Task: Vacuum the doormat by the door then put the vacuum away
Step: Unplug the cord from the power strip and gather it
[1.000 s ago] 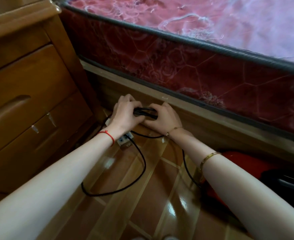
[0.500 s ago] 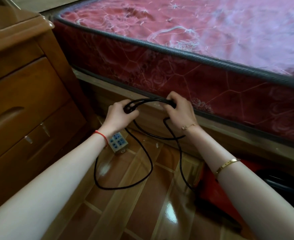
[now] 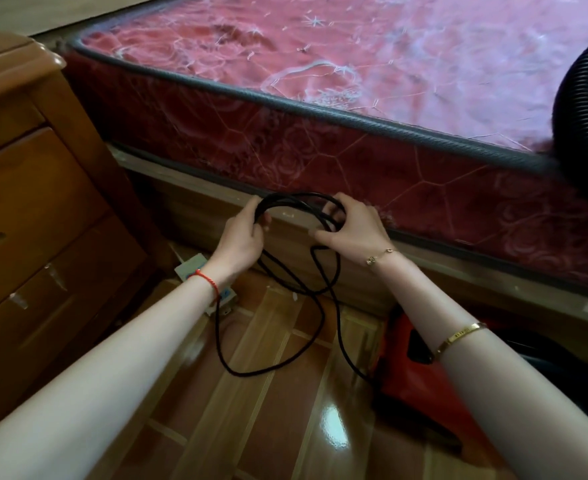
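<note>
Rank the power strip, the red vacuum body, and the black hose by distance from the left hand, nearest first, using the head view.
From the left hand:
1. Power strip, on the floor just below the wrist, partly hidden by it.
2. Red vacuum body, on the floor to the lower right, beside the bed.
3. Black hose, arching at the far right edge, over the mattress.

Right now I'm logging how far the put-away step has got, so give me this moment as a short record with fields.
left hand: closed on the left side of the coiled cord
right hand: pinching the right side of the coil
power cord: black, several loops held up between the hands; slack trails on the floor
vacuum body: red, on the floor beside the bed, under the right forearm
hose: black, ribbed, arching over the mattress
power strip: on the floor by the nightstand
</note>
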The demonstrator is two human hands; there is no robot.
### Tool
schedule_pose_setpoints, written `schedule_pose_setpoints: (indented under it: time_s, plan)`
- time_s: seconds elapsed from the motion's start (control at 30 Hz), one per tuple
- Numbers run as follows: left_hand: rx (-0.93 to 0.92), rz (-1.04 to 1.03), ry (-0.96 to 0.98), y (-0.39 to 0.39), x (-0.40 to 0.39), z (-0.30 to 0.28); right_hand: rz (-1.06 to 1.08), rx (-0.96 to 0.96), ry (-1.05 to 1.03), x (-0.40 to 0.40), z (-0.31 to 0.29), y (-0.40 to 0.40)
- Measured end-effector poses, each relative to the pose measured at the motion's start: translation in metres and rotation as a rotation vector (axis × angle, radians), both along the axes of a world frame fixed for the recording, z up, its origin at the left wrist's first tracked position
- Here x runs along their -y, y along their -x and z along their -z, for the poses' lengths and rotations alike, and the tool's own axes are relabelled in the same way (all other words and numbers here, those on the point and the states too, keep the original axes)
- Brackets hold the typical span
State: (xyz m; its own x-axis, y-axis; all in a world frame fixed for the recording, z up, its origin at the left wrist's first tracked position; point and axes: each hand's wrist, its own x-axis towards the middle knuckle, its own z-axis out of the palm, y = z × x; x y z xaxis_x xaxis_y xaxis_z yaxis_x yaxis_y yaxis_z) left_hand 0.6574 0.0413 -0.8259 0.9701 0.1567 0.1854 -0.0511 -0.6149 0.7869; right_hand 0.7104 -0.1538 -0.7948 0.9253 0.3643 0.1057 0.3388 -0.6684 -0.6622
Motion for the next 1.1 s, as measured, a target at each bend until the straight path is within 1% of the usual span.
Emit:
schedule_pose_setpoints:
  time_s: [0.13, 0.2, 0.3, 0.33, 0.37, 0.4, 0.43, 0.47, 0.57, 0.6, 0.77, 0.93, 1.0, 1.03, 1.1]
  plan:
    - [0.068, 0.016, -0.127, -0.001, -0.009, -0.009, -0.012, 0.093, -0.046, -0.003, 0.003, 0.002]
    - [0.109, 0.005, -0.214, -0.002, -0.017, -0.009, -0.017, 0.148, -0.036, -0.006, 0.006, 0.004]
    - [0.107, -0.017, -0.481, -0.001, -0.015, -0.011, -0.093, 0.37, 0.182, -0.016, 0.013, 0.01]
    - [0.108, 0.006, -0.591, 0.0, -0.008, -0.013, -0.13, 0.387, 0.203, -0.023, 0.016, 0.013]
    - [0.12, 0.047, -0.686, 0.001, 0.0, -0.013, -0.155, 0.332, 0.164, -0.032, 0.017, 0.018]
    - [0.134, 0.086, -0.742, 0.002, 0.006, -0.012, -0.172, 0.25, 0.101, -0.04, 0.015, 0.023]
    - [0.139, 0.114, -0.746, 0.004, 0.009, -0.009, -0.178, 0.176, 0.054, -0.047, 0.014, 0.025]
    - [0.139, 0.128, -0.697, 0.005, 0.008, -0.006, -0.182, 0.123, 0.029, -0.053, 0.013, 0.025]
    - [0.112, 0.108, -0.408, 0.007, -0.003, 0.003, -0.199, -0.005, 0.007, -0.053, 0.012, 0.018]
    - [0.093, 0.107, -0.352, 0.007, -0.005, 0.005, -0.195, -0.04, -0.021, -0.051, 0.01, 0.017]
    - [-0.035, 0.078, -0.179, 0.001, -0.008, 0.017, -0.096, -0.16, -0.187, -0.037, 0.001, 0.011]
    - [0.017, 0.227, -0.095, -0.003, 0.008, 0.012, 0.028, -0.3, -0.389, -0.005, -0.008, 0.0]
    - [0.05, 0.29, -0.069, -0.005, 0.018, 0.003, 0.054, -0.315, -0.463, 0.01, -0.015, 0.0]
    - [0.08, 0.325, -0.063, -0.005, 0.025, -0.002, 0.055, -0.294, -0.458, 0.019, -0.018, 0.0]
    - [0.133, 0.399, -0.062, -0.006, 0.04, -0.009, 0.049, -0.22, -0.37, 0.036, -0.022, 0.001]
